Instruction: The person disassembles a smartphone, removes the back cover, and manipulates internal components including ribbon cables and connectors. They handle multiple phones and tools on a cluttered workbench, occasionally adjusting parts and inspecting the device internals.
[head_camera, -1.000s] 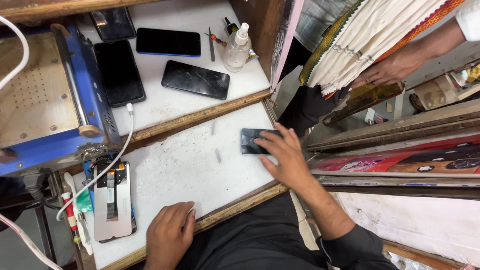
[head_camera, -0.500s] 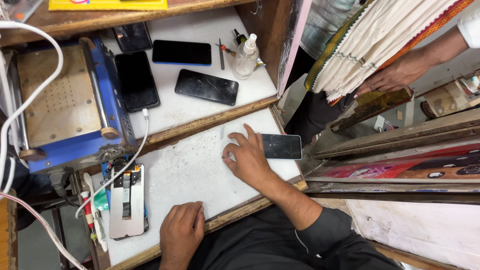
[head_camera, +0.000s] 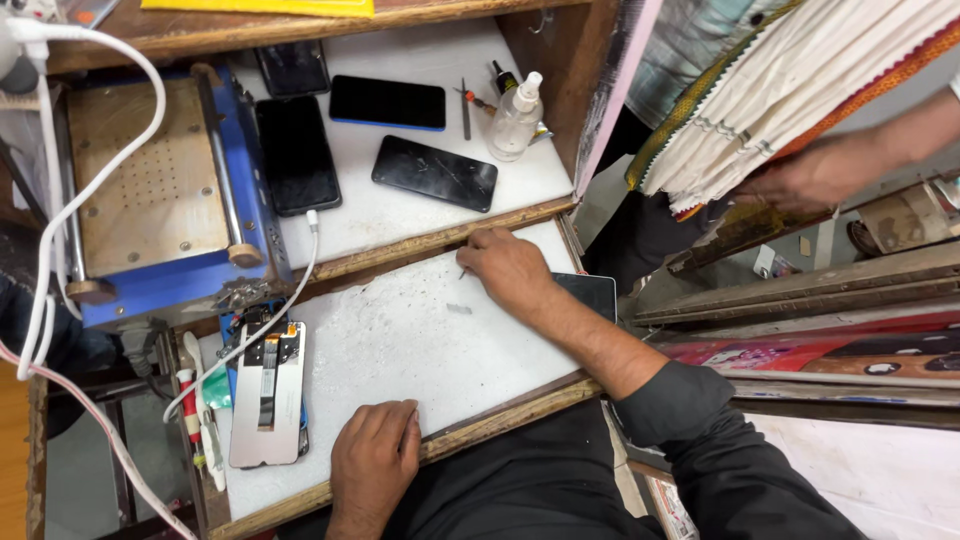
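- Right hand (head_camera: 508, 268) at the worktop's (head_camera: 400, 340) far edge, fingers curled, pinching a small thin tool (head_camera: 463, 272) against the surface, by my reading; what kind I cannot tell.
- Left hand (head_camera: 375, 465) rests at the near edge, loosely curled, grasping nothing.
- Dark phone (head_camera: 592, 295) at the right edge, half hidden by the forearm.
- Opened phone (head_camera: 266, 392) at the left edge; bare middle leaves room.

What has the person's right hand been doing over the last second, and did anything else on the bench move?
The right hand let go of the dark phone at the bench's right edge and moved up to the wooden ledge, where it now seems to pinch a small thin tool. The left hand stayed resting on the front edge. The opened phone and the phones on the upper shelf kept their places.
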